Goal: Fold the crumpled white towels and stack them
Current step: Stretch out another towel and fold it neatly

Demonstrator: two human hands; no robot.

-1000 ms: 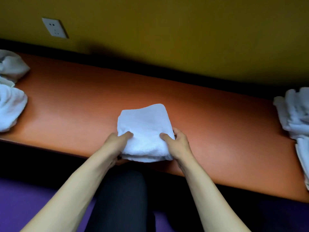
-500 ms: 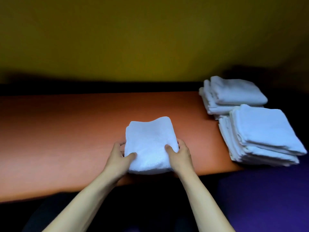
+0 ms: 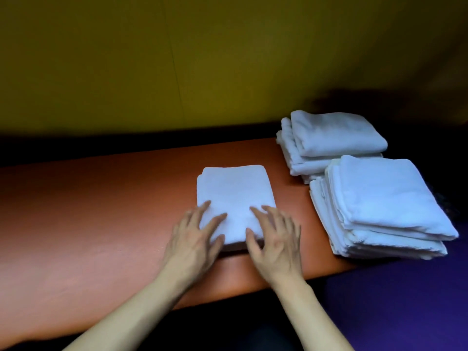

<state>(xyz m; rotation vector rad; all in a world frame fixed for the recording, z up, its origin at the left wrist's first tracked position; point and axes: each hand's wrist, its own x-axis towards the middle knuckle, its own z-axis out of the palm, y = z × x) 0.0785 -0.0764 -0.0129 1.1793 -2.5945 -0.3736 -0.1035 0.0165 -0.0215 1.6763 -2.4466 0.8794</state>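
Note:
A folded white towel [image 3: 234,196] lies flat on the orange table [image 3: 101,211], just right of the middle. My left hand [image 3: 195,239] rests on its near left corner with fingers spread and straight. On the near right corner my right hand [image 3: 274,236] lies the same way, fingers spread. Neither hand grips the towel. To the right stand two stacks of folded white towels: a near stack [image 3: 379,209] at the table's right end and a far stack [image 3: 331,138] behind it by the wall.
A yellow-green wall [image 3: 202,59] rises behind the table, with a dark strip along its base. The table's right end sits under the near stack. A purple surface [image 3: 405,300] lies below to the right. The table's left half is bare orange.
Both hands let go of the folded towel's near edge and now lie flat on it. My view swung right, taking in the two stacks and losing the crumpled towels at the left.

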